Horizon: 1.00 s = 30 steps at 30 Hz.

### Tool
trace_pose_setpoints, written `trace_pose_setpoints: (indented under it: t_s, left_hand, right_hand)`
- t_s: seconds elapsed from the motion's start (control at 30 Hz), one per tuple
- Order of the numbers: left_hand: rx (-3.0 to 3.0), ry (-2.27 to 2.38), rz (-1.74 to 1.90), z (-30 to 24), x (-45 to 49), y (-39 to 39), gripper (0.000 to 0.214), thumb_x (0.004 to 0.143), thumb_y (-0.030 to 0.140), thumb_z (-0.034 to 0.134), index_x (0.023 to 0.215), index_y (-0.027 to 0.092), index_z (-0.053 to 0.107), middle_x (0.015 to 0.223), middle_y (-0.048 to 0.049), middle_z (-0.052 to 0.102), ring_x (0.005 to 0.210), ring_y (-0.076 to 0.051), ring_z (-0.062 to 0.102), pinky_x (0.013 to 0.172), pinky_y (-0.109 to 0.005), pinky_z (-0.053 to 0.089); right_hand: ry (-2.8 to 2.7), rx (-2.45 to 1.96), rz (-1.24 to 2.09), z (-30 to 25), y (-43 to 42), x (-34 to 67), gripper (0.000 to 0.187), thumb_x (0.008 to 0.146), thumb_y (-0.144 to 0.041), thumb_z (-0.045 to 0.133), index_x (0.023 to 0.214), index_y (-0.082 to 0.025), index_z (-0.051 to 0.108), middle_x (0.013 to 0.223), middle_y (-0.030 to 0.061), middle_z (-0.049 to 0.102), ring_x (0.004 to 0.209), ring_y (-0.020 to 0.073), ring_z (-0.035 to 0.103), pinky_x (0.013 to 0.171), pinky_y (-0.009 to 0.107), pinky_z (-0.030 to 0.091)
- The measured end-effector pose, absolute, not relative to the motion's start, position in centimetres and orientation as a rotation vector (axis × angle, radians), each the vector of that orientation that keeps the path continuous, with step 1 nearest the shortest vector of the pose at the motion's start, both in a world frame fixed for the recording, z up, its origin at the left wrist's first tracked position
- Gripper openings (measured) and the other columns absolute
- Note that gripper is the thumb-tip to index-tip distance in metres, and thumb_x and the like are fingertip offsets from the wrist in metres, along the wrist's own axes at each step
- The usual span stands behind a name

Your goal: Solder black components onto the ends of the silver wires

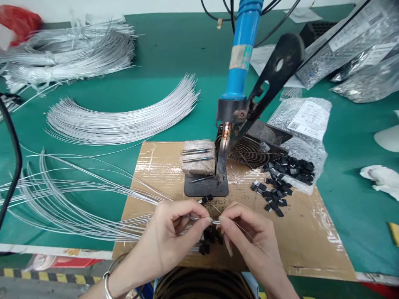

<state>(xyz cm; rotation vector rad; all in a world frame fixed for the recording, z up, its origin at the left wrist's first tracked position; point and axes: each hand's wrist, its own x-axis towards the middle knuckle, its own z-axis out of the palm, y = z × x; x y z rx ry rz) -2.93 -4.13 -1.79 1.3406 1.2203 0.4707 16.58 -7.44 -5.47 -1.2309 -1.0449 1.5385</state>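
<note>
My left hand (pixel 174 232) is closed in a pinch on a bunch of thin silver wires (pixel 93 207) that trail off to the left; small black parts (pixel 208 241) hang on their ends below my fingers. My right hand (pixel 246 232) pinches one thin wire (pixel 249 236) right beside the left fingertips, over the brown cardboard sheet (pixel 305 241). Just beyond my hands stands a blue-handled soldering iron (pixel 240 62), tip down on a black base (pixel 202 189), next to a sponge block (pixel 198 160).
A pile of small black parts (pixel 280 182) spills from a plastic bag (pixel 305 124) at right. An arc of cut wires (pixel 124 120) and bundled wire coils (pixel 71 54) lie on the green table at left. Silver packets (pixel 358 50) sit at back right, with a small fan grille (pixel 249 151) behind the iron.
</note>
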Motion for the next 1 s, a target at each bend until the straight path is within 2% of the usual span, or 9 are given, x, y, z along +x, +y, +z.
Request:
trace_pose_setpoints:
  t_s: [0.23, 0.37, 0.5, 1.0]
  left_hand:
    - [1.382, 1.225, 0.441, -1.8, -2.8, -4.3, 0.028, 0.1, 0.039, 0.06, 0.087, 0.018, 0.074, 0.068, -0.0002, 0.059, 0.059, -0.013, 0.038, 0.052, -0.028, 0.027]
    - [1.393, 1.232, 0.484, -1.5, -2.4, -4.2, 0.025, 0.1, 0.035, 0.061, 0.087, 0.018, 0.074, 0.073, -0.0027, 0.066, 0.062, -0.014, 0.047, 0.054, -0.027, 0.035]
    - [1.346, 1.248, 0.555, -1.3, -1.9, -4.0, 0.023, 0.098, 0.034, 0.063, 0.085, 0.019, 0.075, 0.072, -0.0028, 0.066, 0.064, -0.014, 0.051, 0.057, -0.026, 0.039]
    - [1.291, 1.315, 0.539, -1.7, -1.5, -4.5, 0.025, 0.095, 0.038, 0.062, 0.082, 0.018, 0.071, 0.067, -0.0009, 0.057, 0.058, -0.013, 0.037, 0.052, -0.028, 0.027]
  right_hand:
    - [-1.251, -1.3, 1.34, -5.1, -7.5, 16.5, 0.025, 0.1, -0.031, 0.066, 0.078, -0.02, 0.067, 0.071, -0.0007, 0.057, 0.06, 0.0116, 0.052, 0.054, 0.025, 0.038]
    - [-1.18, -1.341, 1.259, -4.8, -7.7, 16.1, 0.024, 0.099, -0.032, 0.067, 0.077, -0.02, 0.069, 0.07, -0.0006, 0.059, 0.06, 0.0119, 0.052, 0.054, 0.026, 0.038]
    - [-1.119, -1.374, 1.23, -4.8, -7.7, 15.8, 0.026, 0.098, -0.034, 0.069, 0.076, -0.021, 0.07, 0.066, -0.001, 0.058, 0.059, 0.0127, 0.054, 0.054, 0.026, 0.039]
    - [-1.104, -1.363, 1.235, -4.7, -7.6, 15.7, 0.028, 0.1, -0.035, 0.065, 0.077, -0.021, 0.071, 0.067, -0.0003, 0.059, 0.056, 0.0124, 0.053, 0.054, 0.026, 0.041]
